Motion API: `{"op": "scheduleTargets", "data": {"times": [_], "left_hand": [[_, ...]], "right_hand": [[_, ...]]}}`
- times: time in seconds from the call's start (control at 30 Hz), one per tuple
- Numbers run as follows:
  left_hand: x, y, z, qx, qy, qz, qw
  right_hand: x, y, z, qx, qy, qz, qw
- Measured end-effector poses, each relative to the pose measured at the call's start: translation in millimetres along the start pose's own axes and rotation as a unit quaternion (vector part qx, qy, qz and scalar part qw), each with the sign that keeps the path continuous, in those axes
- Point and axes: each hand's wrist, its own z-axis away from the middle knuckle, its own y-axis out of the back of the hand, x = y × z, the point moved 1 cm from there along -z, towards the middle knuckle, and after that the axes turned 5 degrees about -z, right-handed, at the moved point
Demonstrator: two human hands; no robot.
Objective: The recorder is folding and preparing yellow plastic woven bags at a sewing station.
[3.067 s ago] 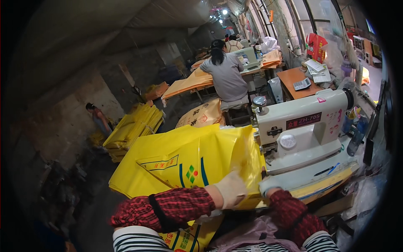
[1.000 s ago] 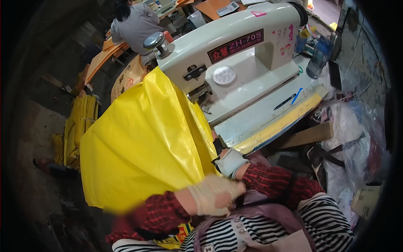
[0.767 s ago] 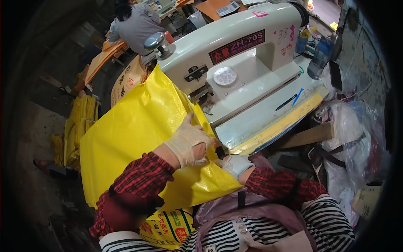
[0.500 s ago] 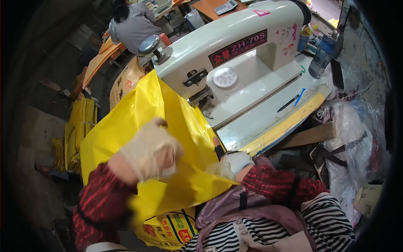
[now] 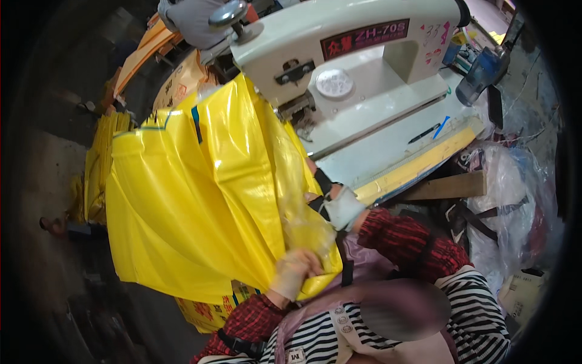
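A large glossy yellow plastic sack (image 5: 188, 206) spreads in front of me, its far edge under the head of a white sewing machine (image 5: 357, 73). My left hand (image 5: 297, 270), in a pale glove, is closed on the sack's near right corner with its fingers curled over the edge. My right hand (image 5: 342, 206), gloved and with black wraps on the fingers, grips the sack's right edge beside the machine bed. Some of its fingers are hidden by the sack. Clear film (image 5: 300, 221) shows along the sack between my hands.
A pen (image 5: 424, 133) and a blue tool (image 5: 441, 127) lie on the machine table. A water bottle (image 5: 482, 79) stands at its right end. Crumpled clear plastic (image 5: 497, 206) hangs at right. Stacked yellow sacks (image 5: 100, 164) stand at left. A person (image 5: 194, 21) sits beyond.
My left hand has moved right and nearer to me, onto the sack's near corner. The sack has swung over and spread out at left, showing its blue-edged side. My right hand stays by its edge.
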Motion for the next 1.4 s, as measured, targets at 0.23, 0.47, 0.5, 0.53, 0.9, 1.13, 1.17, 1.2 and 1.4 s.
{"op": "scheduleTargets", "data": {"times": [0.23, 0.47, 0.5, 0.53, 0.9, 1.13, 1.17, 1.2, 1.4], "left_hand": [[100.6, -1.0, -18.1, 0.321, -0.311, 0.048, 0.893], [53.8, 26.8, -38.9, 0.22, -0.15, -0.775, 0.573], [44.4, 31.1, -31.9, 0.22, -0.147, -0.775, 0.574], [35.8, 34.7, -24.2, 0.22, -0.094, -0.779, 0.579], [83.0, 2.6, 5.2, 0.185, -0.294, -0.661, 0.665], [73.9, -8.8, -11.5, 0.233, -0.205, -0.553, 0.774], [69.4, -9.6, -16.6, 0.232, -0.207, -0.552, 0.774], [60.2, -6.2, -24.0, 0.251, -0.188, -0.479, 0.82], [32.3, -31.3, -27.1, 0.2, -0.147, -0.155, 0.956]], "right_hand": [[44.4, 8.4, 75.2, -0.15, -0.002, -0.137, 0.979], [16.6, 0.3, 119.1, -0.279, 0.023, 0.04, 0.959], [16.3, 3.4, 118.3, -0.27, 0.053, -0.004, 0.961], [31.4, 8.1, 121.6, -0.27, 0.154, 0.083, 0.947], [25.4, 18.2, 118.5, -0.25, -0.11, -0.1, 0.957], [22.9, 32.0, 124.7, -0.252, 0.035, 0.019, 0.967], [17.6, 33.9, 123.9, -0.232, 0.195, 0.067, 0.95], [10.1, 30.9, 123.4, -0.232, 0.197, 0.067, 0.95], [-7.5, 28.5, 110.1, -0.347, -0.178, -0.084, 0.917]]}}
